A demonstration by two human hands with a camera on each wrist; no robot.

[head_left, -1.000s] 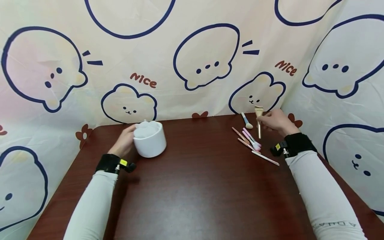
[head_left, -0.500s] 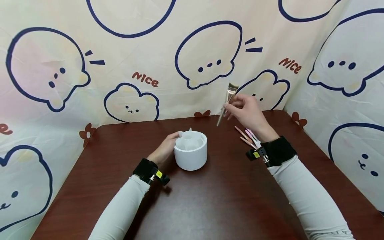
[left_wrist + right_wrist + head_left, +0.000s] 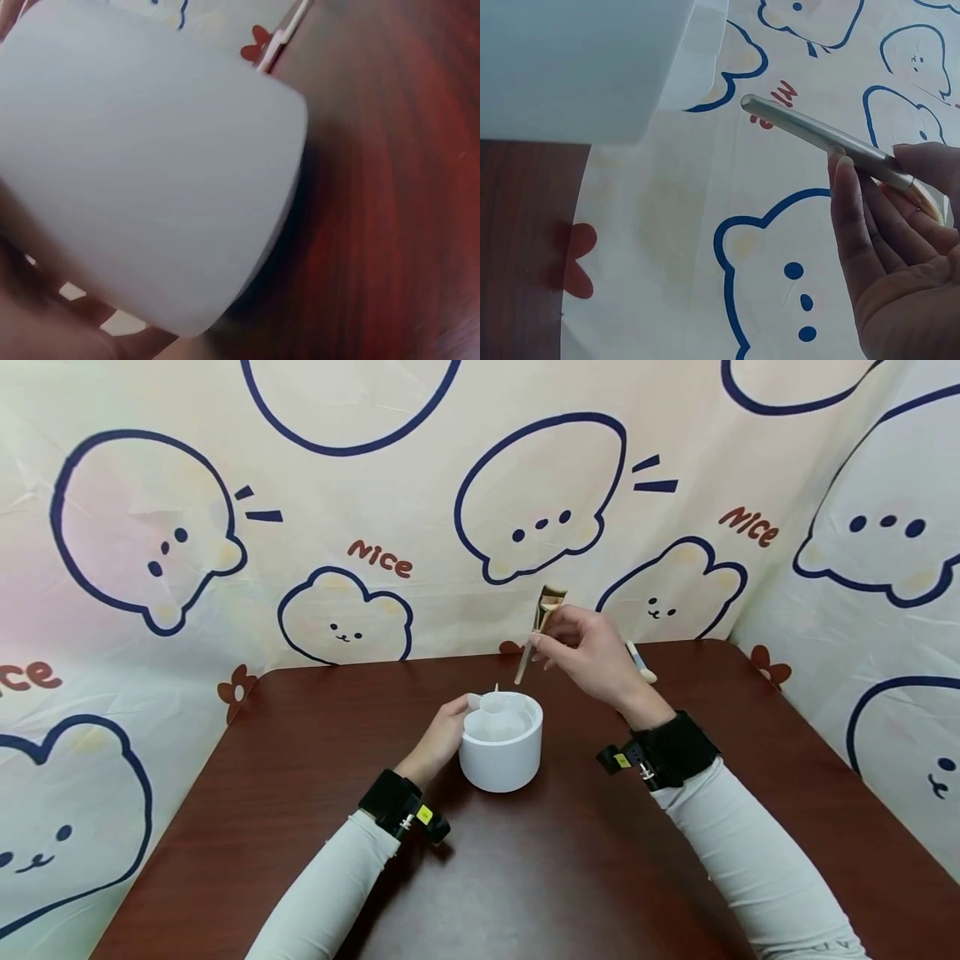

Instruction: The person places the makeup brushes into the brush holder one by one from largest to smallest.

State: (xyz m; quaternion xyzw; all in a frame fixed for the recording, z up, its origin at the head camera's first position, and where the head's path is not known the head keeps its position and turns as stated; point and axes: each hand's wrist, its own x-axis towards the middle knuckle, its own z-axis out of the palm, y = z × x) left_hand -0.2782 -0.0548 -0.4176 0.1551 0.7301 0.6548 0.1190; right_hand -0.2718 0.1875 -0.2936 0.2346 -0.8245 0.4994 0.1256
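Note:
A round white holder (image 3: pixel 501 766) with translucent dividers inside is near the middle of the table, opening upward. My left hand (image 3: pixel 435 743) grips its left side, thumb up by the rim. Its smooth wall (image 3: pixel 150 150) fills much of the left wrist view, with fingers along the lower left. Up and to the right, my right hand (image 3: pixel 588 652) pinches a gold makeup brush (image 3: pixel 524 667), bristles up and bare handle end slanting down close above the holder's back rim. In the right wrist view the metallic handle (image 3: pixel 810 131) sticks out between thumb and fingers, pointing toward the holder.
A blue-handled makeup brush (image 3: pixel 639 662) lies by the table's back edge, partly behind my right hand. My right hand and forearm hide the spot where other brushes lay. A patterned cloth (image 3: pixel 420 510) hangs behind the dark wooden table (image 3: pixel 315 810).
My right hand picked the gold brush up off the table and carried it left, over toward the holder. My left hand moved the holder right, to mid-table.

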